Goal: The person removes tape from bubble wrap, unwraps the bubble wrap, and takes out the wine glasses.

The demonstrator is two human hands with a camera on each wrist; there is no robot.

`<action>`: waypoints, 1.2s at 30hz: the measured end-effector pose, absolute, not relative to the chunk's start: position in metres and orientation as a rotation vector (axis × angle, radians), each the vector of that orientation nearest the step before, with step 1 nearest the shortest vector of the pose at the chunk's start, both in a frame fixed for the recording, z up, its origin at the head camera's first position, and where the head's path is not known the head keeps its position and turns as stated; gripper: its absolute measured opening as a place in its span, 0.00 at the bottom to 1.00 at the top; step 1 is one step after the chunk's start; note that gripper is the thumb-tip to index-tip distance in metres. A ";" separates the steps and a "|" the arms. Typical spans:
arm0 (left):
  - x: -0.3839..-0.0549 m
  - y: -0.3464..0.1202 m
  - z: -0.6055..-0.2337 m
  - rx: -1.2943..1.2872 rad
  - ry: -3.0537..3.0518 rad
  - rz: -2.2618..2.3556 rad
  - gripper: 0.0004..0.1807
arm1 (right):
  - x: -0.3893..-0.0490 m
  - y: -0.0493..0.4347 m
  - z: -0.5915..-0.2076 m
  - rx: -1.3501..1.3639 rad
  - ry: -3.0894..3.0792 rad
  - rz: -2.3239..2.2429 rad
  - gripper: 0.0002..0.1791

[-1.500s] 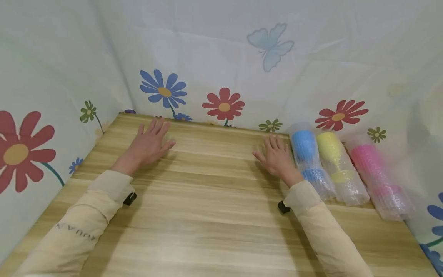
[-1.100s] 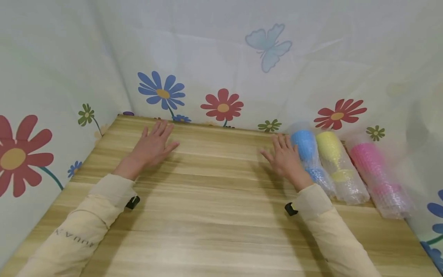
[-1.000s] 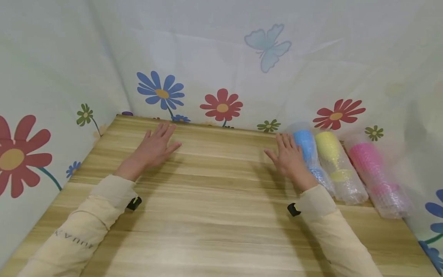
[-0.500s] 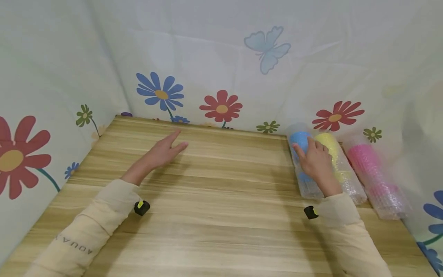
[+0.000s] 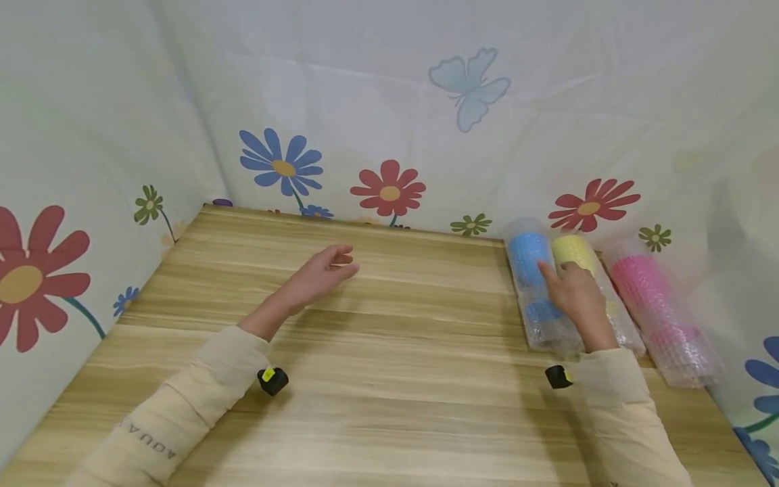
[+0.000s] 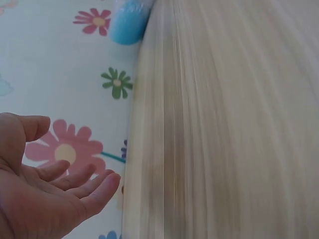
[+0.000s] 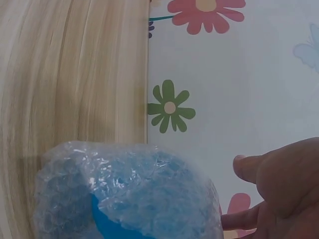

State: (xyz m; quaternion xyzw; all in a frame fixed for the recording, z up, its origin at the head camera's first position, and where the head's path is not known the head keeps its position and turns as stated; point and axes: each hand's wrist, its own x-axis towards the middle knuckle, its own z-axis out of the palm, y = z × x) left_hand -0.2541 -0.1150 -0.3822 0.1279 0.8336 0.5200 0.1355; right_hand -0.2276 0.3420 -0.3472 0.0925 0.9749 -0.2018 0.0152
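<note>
Three bubble-wrapped bundles lie side by side at the table's right: a blue bundle [image 5: 531, 260], a yellow bundle [image 5: 572, 249] and a pink bundle [image 5: 648, 284]. What is inside the wrap is not clear. My right hand [image 5: 581, 297] is over the blue and yellow bundles, its thumb above the blue one. In the right wrist view, the thumb [image 7: 246, 168] stands apart from the blue bundle [image 7: 134, 191], and a finger reaches behind the wrap, its tip hidden. My left hand [image 5: 316, 277] hovers over the table, fingers loosely bent, holding nothing; the left wrist view shows its upturned palm [image 6: 40, 204].
The wood-grain table [image 5: 377, 379] runs back to a white cloth [image 5: 377, 88] printed with flowers and a butterfly. The cloth also rises at the left and right sides. A small black device [image 5: 272, 380] hangs at each cuff.
My right hand has moved right, onto the blue and yellow bundles, and then drawn slightly back. The left hand has come rightward and turned on its side, its fingers bending loosely.
</note>
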 end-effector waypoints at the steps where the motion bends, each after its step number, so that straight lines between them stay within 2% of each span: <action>1: -0.253 -0.112 -0.382 0.362 2.403 1.512 0.36 | -0.227 0.343 -0.347 0.297 3.016 -0.636 0.50; 22: -0.230 -0.046 -0.393 0.267 2.033 1.683 0.30 | -0.219 0.344 -0.355 0.263 2.732 -0.903 0.50; 30: -0.221 -0.033 -0.394 0.278 2.016 1.650 0.29 | -0.209 0.328 -0.355 0.093 2.818 -0.892 0.43; 36: -0.213 -0.021 -0.392 0.277 1.981 1.665 0.27 | -0.203 0.307 -0.355 0.065 2.802 -0.877 0.42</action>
